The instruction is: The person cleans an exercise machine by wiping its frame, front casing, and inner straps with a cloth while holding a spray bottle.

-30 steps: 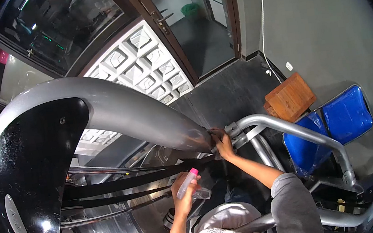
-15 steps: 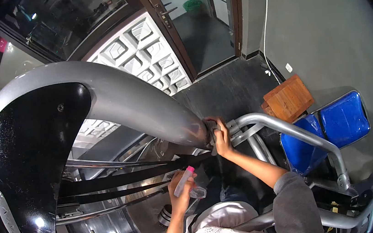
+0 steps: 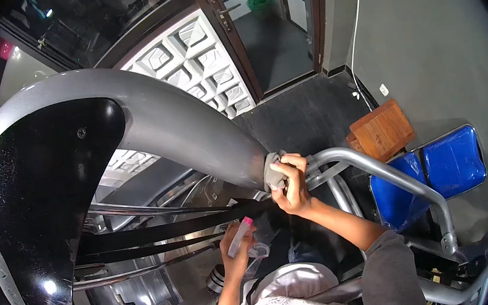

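In my right hand (image 3: 294,188) is a bunched grey cloth (image 3: 273,172), pressed against the lower end of a thick grey curved tube (image 3: 186,123). The tube belongs to a large exercise machine with a glossy black cover (image 3: 32,195). My left hand (image 3: 235,251) is wrapped round a clear spray bottle (image 3: 258,251) with a pink-tipped nozzle, held low in front of my body. Black straps (image 3: 157,233) run from the machine just beyond that hand.
Silver bent tubing (image 3: 391,173) lies to the right of my right arm. Past it stand blue seats (image 3: 451,160) and a wooden stool (image 3: 383,130) by the grey wall. A doorway (image 3: 271,47) with a green basket (image 3: 259,4) is at the back.
My right hand has turned at the tube's end, and more of the grey cloth shows now. My left hand keeps the spray bottle in nearly the same place. The view has shifted slightly.
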`<control>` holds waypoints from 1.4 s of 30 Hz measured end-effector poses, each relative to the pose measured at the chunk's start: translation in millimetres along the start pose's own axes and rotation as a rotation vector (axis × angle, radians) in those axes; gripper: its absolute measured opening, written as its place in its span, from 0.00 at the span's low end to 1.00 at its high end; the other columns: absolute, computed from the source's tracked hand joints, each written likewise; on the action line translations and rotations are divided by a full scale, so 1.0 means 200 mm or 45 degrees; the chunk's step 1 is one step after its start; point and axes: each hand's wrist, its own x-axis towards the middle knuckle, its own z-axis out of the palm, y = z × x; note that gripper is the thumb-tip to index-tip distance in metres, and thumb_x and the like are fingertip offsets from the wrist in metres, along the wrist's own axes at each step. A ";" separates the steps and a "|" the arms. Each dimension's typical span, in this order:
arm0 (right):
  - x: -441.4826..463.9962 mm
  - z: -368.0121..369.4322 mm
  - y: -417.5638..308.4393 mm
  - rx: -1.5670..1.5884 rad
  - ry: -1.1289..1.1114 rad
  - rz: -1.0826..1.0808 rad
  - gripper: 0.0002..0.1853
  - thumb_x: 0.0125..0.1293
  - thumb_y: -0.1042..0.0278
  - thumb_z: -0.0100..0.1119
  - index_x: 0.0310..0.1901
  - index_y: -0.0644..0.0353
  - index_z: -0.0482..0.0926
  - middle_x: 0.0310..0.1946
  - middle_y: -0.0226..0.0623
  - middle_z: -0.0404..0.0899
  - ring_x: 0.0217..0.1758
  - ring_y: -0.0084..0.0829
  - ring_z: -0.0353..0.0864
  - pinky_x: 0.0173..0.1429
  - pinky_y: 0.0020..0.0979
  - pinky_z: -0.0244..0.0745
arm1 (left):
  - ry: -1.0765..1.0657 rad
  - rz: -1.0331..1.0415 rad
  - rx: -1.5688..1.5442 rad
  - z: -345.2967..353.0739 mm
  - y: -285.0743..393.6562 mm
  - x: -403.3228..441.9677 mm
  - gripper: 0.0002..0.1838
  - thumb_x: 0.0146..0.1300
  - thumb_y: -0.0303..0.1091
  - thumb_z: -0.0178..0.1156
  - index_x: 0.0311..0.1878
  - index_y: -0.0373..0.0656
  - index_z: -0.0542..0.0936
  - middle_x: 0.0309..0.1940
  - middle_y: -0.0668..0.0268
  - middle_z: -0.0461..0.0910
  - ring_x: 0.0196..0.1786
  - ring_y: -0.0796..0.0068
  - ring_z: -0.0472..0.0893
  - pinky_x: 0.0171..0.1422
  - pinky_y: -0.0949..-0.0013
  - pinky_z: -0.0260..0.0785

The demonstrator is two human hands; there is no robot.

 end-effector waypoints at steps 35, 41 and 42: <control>-0.56 -0.02 0.35 -0.454 -0.767 -0.293 0.19 0.58 0.63 0.59 0.49 0.27 0.85 0.48 0.08 0.78 0.46 0.23 0.77 0.38 0.24 0.84 | 0.016 -0.042 0.226 -0.06 -0.06 -0.07 0.13 0.70 0.36 0.59 0.43 0.32 0.82 0.38 0.65 0.76 0.34 0.78 0.79 0.36 0.74 0.69; -0.07 -0.07 0.07 -0.280 -0.496 -0.517 0.23 0.53 0.68 0.61 0.51 0.32 0.86 0.40 0.17 0.79 0.40 0.21 0.77 0.27 0.18 0.79 | -0.003 -0.069 0.144 -0.04 -0.11 -0.03 0.12 0.70 0.33 0.58 0.45 0.32 0.81 0.38 0.65 0.76 0.35 0.78 0.80 0.39 0.75 0.72; -0.07 -0.08 0.08 -0.285 -0.496 -0.515 0.23 0.53 0.68 0.61 0.51 0.32 0.86 0.40 0.17 0.79 0.40 0.21 0.77 0.27 0.18 0.79 | -0.005 -0.075 0.127 -0.03 -0.11 -0.03 0.12 0.71 0.33 0.58 0.45 0.32 0.81 0.38 0.65 0.76 0.35 0.78 0.80 0.38 0.75 0.72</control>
